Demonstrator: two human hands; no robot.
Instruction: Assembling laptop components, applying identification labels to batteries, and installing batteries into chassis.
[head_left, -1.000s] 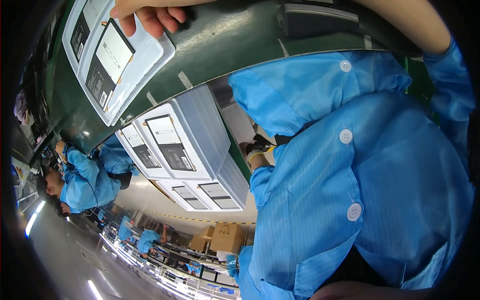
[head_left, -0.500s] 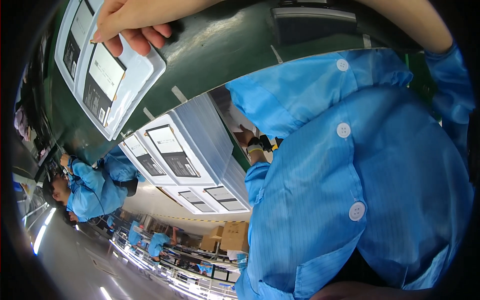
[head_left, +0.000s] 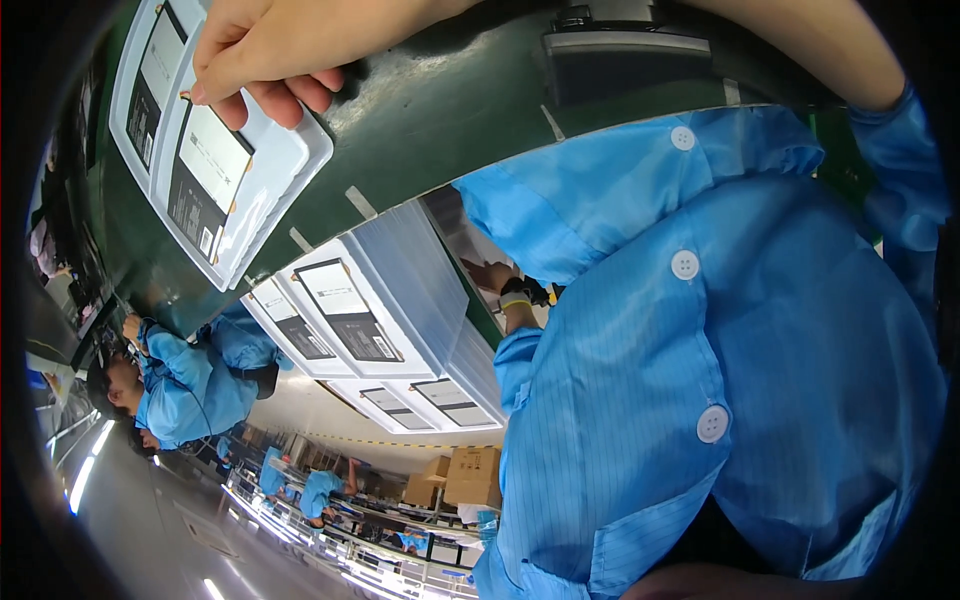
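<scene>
My right hand reaches across the top of the view to the left. Its thumb and forefinger pinch the small copper-coloured tab at the upper end of a flat black-and-white battery; the other fingers curl beneath. That battery lies in a white plastic tray, beside another flat battery. Part of the right forearm is cut off by the upper edge. Low beside my torso, below the table edge, is what appears to be my left hand, wearing a yellow-and-black wristband. Its fingers are too dark and small to read.
The dark green table bears white tape marks and a black device. Below its edge stands a tall stack of white trays holding batteries. A co-worker in blue sits to the left; cartons and racks stand behind.
The view has shifted slightly, so the trays and table sit a little lower. My right hand stays at the same battery's end, also a little lower in the picture.
</scene>
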